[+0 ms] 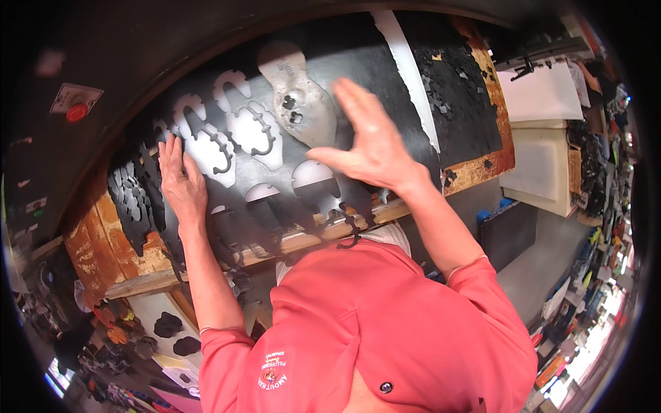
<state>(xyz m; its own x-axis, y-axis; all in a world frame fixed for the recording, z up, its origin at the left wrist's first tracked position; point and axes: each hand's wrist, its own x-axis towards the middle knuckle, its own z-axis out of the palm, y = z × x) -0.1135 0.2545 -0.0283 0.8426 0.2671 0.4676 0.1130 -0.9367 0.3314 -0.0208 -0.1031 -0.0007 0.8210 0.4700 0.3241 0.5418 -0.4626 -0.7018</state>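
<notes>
A black sheet lies over the work board, with several sole-shaped cut-outs that show white beneath. My left hand is at the sheet's left part, fingers stretched out, beside a white cut-out with curled black strips on it. A silvery sole-shaped plate, with small clover-like openings near its middle, rests on the sheet. My right hand is open just right of the plate, thumb spread toward its lower end. I cannot tell whether the thumb touches it. Neither hand holds anything.
Ragged black scraps hang over the board's left part. A torn white strip separates the sheet from another dark piece. A dark machine part with a red button overhangs at upper left. A pale cabinet stands at right.
</notes>
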